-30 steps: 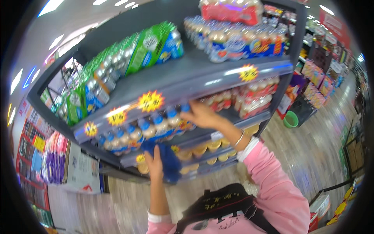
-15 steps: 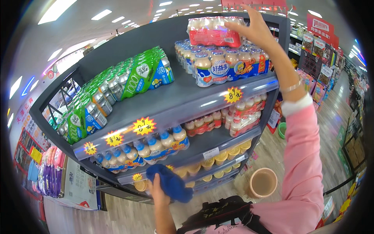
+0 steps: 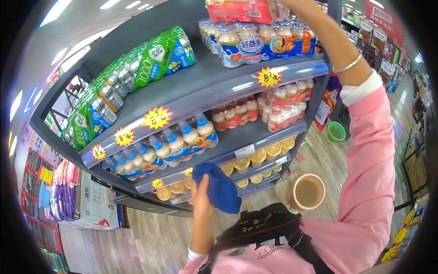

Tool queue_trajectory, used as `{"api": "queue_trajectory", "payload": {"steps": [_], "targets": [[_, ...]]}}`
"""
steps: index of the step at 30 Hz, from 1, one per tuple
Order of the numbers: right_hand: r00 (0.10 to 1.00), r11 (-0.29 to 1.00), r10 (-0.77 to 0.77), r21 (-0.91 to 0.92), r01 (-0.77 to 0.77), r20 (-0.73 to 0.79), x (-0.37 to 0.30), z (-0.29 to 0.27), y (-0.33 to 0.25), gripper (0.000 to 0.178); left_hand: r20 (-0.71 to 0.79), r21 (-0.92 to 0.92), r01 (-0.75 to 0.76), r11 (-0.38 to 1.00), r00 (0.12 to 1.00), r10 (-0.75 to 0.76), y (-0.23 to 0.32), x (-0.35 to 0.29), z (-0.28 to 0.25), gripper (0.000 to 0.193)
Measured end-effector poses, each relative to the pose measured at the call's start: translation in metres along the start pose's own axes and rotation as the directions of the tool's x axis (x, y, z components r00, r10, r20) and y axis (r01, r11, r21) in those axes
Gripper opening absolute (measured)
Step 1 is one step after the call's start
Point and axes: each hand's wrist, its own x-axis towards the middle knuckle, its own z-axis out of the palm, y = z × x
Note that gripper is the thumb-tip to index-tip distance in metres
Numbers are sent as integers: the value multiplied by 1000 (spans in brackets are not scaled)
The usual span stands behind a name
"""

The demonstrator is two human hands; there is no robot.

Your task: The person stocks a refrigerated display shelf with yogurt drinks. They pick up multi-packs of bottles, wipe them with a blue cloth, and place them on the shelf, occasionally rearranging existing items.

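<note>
Logged from my remote view: one dark grey rack, tiers curved by the lens. Top tier: green packs at left and centre, set end to end on a slant; one blue pack at right; bare deck between. Front lip: four starburst tags. Middle tier: two packs of blue-capped bottles at left, red packs at right, the rightmost doubled. Below, I count two rows of yellow cups, number uncertain. Wood-look floor: one peach bucket, holding murky liquid; one green basin, near the rack's right end.
</note>
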Motion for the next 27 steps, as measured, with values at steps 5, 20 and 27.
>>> {"api": "queue_trajectory", "payload": {"steps": [5, 20, 27], "targets": [[880, 819, -450, -323, 474, 151, 11, -49, -9, 71, 36, 12, 44, 999, 998, -44, -11, 8, 16, 35], [697, 527, -631, -472, 707, 340, -46, -56, -18, 97, 43, -23, 102, 994, 994, -101, -21, 5, -8, 33], [935, 847, 353, 438, -300, -43, -78, -66, -5, 83, 87, -24, 143, 989, 986, -141, -19, 10, -2, 33]]}}
